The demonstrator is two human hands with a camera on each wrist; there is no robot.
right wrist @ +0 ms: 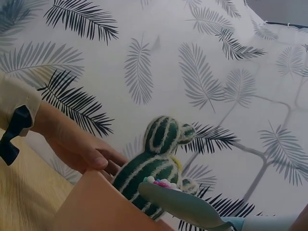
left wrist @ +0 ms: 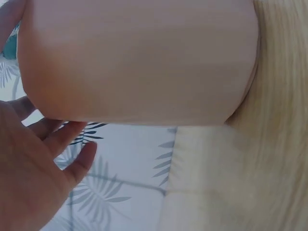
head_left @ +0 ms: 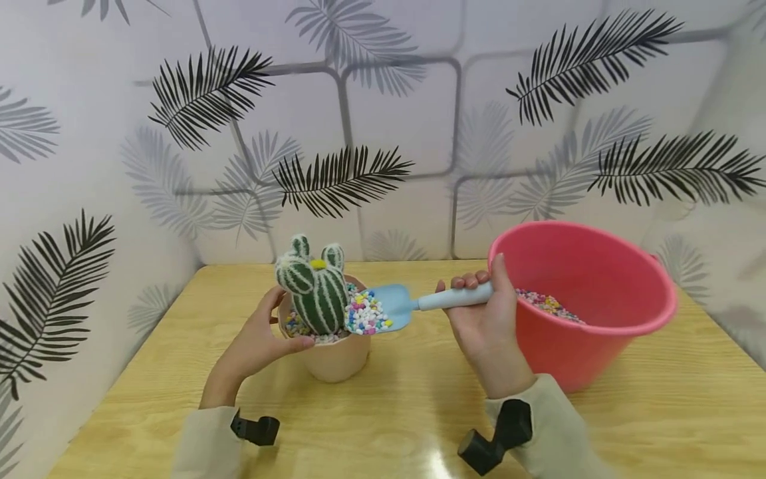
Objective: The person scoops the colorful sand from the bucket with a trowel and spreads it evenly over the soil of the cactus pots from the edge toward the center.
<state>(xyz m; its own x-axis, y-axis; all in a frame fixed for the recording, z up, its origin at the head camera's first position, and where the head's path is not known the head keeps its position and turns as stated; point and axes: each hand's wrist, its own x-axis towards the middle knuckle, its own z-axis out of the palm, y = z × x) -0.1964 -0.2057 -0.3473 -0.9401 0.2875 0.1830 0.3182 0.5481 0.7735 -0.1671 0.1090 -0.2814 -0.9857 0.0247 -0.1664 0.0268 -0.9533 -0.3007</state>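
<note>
A green knitted-looking cactus (head_left: 320, 303) with white stripes and a yellow top stands in a pale peach flowerpot (head_left: 336, 359), among coloured pebbles. My left hand (head_left: 257, 339) holds the pot at its left side, thumb along the near rim; in the left wrist view its fingers curve around the pot wall (left wrist: 144, 62). My right hand (head_left: 487, 322) grips the pale handle of a light blue scoop (head_left: 396, 303). Its blade carries small multicoloured pebbles (head_left: 366, 313) and sits over the pot's right rim, beside the cactus. In the right wrist view the blade (right wrist: 185, 204) looks nearly level.
To the right, a large pink bucket (head_left: 580, 339) stands just behind my right hand, with more coloured pebbles (head_left: 547, 304) inside. Everything rests on a light wooden table (head_left: 383, 412). Behind it hangs a leaf-patterned backdrop (head_left: 407, 219), meeting the table's far edge.
</note>
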